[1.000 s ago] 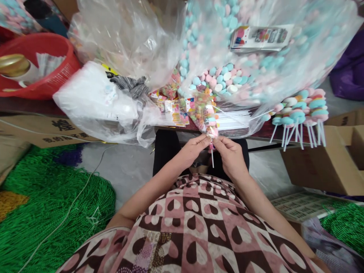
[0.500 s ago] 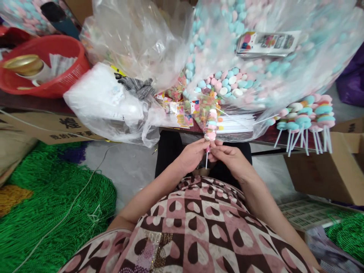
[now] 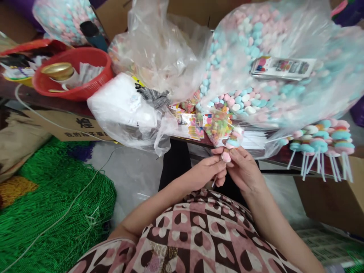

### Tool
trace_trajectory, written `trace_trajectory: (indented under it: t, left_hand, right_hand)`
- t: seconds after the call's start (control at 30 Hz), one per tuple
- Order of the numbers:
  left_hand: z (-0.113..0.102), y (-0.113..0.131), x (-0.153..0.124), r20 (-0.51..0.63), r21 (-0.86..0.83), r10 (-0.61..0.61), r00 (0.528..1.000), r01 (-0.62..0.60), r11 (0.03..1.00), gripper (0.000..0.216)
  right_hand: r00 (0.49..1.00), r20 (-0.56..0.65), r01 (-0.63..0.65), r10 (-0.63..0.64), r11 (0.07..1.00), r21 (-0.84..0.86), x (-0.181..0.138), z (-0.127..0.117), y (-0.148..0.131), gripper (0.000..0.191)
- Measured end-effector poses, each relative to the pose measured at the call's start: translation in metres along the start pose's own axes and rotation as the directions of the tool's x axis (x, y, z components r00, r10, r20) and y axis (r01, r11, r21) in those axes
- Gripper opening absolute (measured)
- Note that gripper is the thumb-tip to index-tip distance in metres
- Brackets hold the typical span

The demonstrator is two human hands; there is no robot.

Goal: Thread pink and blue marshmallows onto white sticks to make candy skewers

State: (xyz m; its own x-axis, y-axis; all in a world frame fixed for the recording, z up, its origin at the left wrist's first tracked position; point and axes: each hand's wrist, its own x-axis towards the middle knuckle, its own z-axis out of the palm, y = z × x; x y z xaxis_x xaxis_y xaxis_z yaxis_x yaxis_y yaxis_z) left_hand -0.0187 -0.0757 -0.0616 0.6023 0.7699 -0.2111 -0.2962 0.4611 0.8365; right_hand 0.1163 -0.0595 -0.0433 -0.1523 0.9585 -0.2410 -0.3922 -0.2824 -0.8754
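Both hands meet at the worktop's near edge, left hand (image 3: pixel 206 172) and right hand (image 3: pixel 244 170) with fingers pinched on a candy skewer (image 3: pixel 227 149), apparently half-wrapped; a loose pinch could drop it, or snag the big candy bag (image 3: pixel 284 57) at 12 o'clock.

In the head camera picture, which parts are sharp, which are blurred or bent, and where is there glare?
Head view: the hands, left hand and right hand, and the candy stick they hold are fairly sharp; the big clear bag of candies shows white glare and looks hazy at the right edge; the table edge curves from wide-lens distortion; light is soft, with no hard shadows.
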Motion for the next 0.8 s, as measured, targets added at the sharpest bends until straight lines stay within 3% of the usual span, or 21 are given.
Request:
trace_trajectory:
  t: [0.03, 0.1, 0.17, 0.2, 0.3, 0.4, 0.5, 0.6, 0.7, 0.8]
  left_hand:
    - [-0.002, 0.000, 0.000, -0.077, 0.183, 0.058, 0.995, -0.043, 0.982, 0.030]
    - [-0.005, -0.001, 0.001, -0.206, 0.513, 0.201, 0.958, -0.069, 0.856, 0.025]
    - [-0.009, -0.003, 0.001, -0.275, 0.670, 0.326, 0.905, -0.063, 0.740, 0.022]
    - [-0.011, -0.005, 0.001, -0.293, 0.682, 0.359, 0.886, -0.069, 0.728, 0.023]
    - [-0.020, -0.005, -0.001, -0.332, 0.504, 0.322, 0.887, -0.121, 0.855, 0.030]
    - [-0.033, 0.006, -0.005, -0.381, 0.120, 0.250, 0.890, -0.221, 0.968, 0.033]
    - [-0.050, 0.030, -0.012, -0.526, -0.155, 0.246, 0.814, -0.376, 0.914, 0.033]
    - [-0.066, 0.054, -0.024, -0.619, -0.240, 0.239, 0.748, -0.471, 0.849, 0.032]
    - [-0.076, 0.066, -0.035, -0.637, -0.262, 0.249, 0.730, -0.508, 0.820, 0.027]
    - [-0.080, 0.066, -0.039, -0.645, -0.275, 0.240, 0.725, -0.514, 0.813, 0.025]
  right_hand:
    - [0.999, -0.037, 0.027, -0.028, 0.999, -0.017, 0.002, 0.003, 0.003, 0.026]
    - [0.989, -0.103, 0.099, -0.106, 0.992, -0.075, 0.006, 0.010, 0.009, 0.026]
    - [0.969, -0.145, 0.176, -0.199, 0.972, -0.155, 0.009, 0.019, 0.016, 0.022]
    - [0.962, -0.151, 0.198, -0.229, 0.960, -0.196, 0.010, 0.023, 0.018, 0.020]
    - [0.973, -0.084, 0.181, -0.214, 0.938, -0.297, 0.018, 0.032, 0.017, 0.019]
    - [0.987, 0.015, 0.157, -0.163, 0.918, -0.364, 0.035, 0.035, 0.006, 0.030]
    - [0.974, 0.065, 0.220, -0.216, 0.851, -0.476, 0.060, 0.039, -0.006, 0.032]
    - [0.939, 0.138, 0.327, -0.314, 0.696, -0.639, 0.089, 0.047, -0.009, 0.025]
    - [0.892, 0.207, 0.406, -0.402, 0.509, -0.759, 0.116, 0.058, -0.004, 0.024]
    - [0.871, 0.250, 0.406, -0.422, 0.335, -0.850, 0.137, 0.066, 0.001, 0.027]
